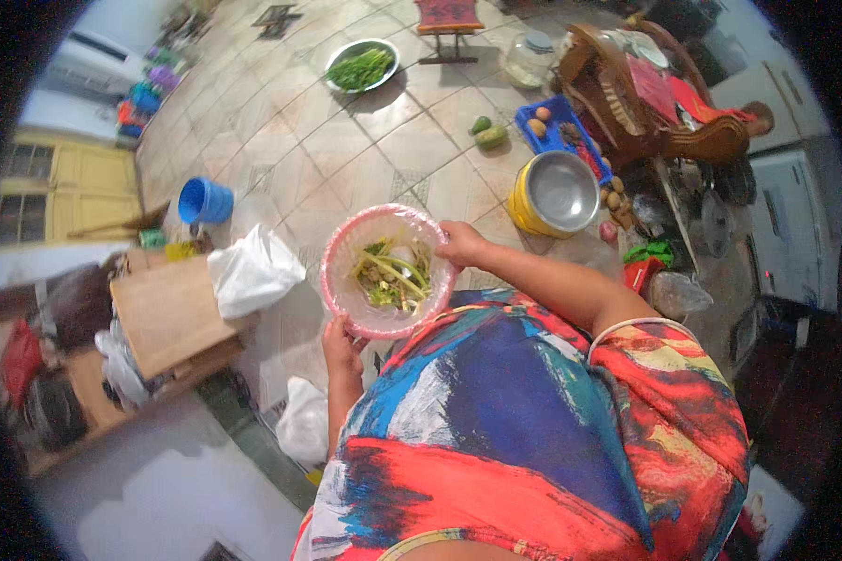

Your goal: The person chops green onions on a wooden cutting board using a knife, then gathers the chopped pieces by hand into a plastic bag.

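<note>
In front of my body I hold a round pink basket (328,284) lined with clear plastic. Vegetable trimmings (393,275), mostly green and pale yellow stalks and leaves, lie at its bottom. My left hand (342,350) grips the near left part of the rim from below. On the far right side, my right hand (461,245) is closed around the rim. The basket is tipped so that its inside faces me. Its outer wall is mostly hidden.
A metal basin of leafy greens (362,65) sits on the tiled floor ahead. To the right are a yellow bucket (526,203) topped by a metal pot (563,191), a blue crate (526,114) and a wooden chair (596,84). A wooden table (165,308) with a white plastic bag (252,273) stands left.
</note>
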A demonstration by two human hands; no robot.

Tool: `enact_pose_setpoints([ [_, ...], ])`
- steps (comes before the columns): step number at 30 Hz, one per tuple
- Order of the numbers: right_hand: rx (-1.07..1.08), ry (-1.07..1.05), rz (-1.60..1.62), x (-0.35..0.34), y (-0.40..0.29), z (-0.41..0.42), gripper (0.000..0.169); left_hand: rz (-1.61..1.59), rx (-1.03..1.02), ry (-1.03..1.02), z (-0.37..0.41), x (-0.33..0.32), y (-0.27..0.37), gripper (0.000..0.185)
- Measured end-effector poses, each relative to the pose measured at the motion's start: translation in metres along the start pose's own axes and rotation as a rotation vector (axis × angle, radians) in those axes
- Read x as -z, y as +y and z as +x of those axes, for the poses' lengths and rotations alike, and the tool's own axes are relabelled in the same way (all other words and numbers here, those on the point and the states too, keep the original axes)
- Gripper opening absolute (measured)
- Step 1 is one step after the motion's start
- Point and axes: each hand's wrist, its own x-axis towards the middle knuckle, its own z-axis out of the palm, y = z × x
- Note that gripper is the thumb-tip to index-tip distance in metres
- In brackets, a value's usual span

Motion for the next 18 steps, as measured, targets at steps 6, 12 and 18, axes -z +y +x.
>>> enact_pose_setpoints([
  [6,-0.176,0.250,0.180,0.060,-0.016,0.055,0.033,0.212,0.017,-0.237,0.090,-0.094,0.106,0.018],
  [12,-0.265,0.483,0.362,0.119,0.004,0.099,0.027,0.440,0.000,-0.416,0.186,-0.199,0.157,0.022],
  [18,-0.351,0.559,0.411,0.200,0.054,0.207,0.034,0.653,0.060,-0.474,0.260,-0.336,0.210,0.037],
])
